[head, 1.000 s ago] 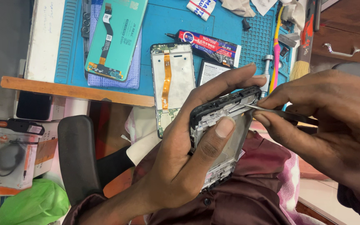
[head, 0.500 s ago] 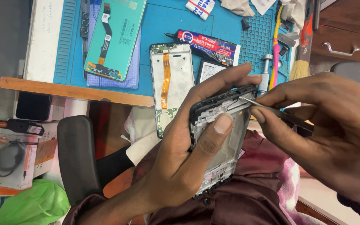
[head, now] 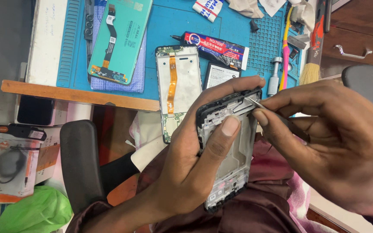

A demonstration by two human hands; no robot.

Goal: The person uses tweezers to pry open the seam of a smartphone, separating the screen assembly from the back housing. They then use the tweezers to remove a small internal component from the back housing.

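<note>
My left hand point(head: 195, 164) grips a black phone frame point(head: 232, 164) over my lap, thumb pressed on its upper inner face and fingers wrapped behind its top edge. My right hand point(head: 337, 142) pinches thin metal tweezers point(head: 255, 102), whose tip touches the top corner of the frame. On the blue mat point(head: 165, 21) lie a white phone midframe with an orange flex cable point(head: 178, 92), hanging over the table edge, and a teal-backed screen panel point(head: 119, 39).
A glue tube point(head: 216, 48), a black battery point(head: 221, 75), a small metal tool point(head: 274, 75), a brush point(head: 311, 64) and pink-yellow tools point(head: 286, 47) sit on the mat. A chair armrest point(head: 80, 159), green bag point(head: 35, 211) and packaged items point(head: 11, 162) are at left; a drawer point(head: 359, 39) at right.
The frame has shifted slightly lower and leftward in my left hand. The tweezers' tip stays at the frame's top corner, with my right hand moved a little.
</note>
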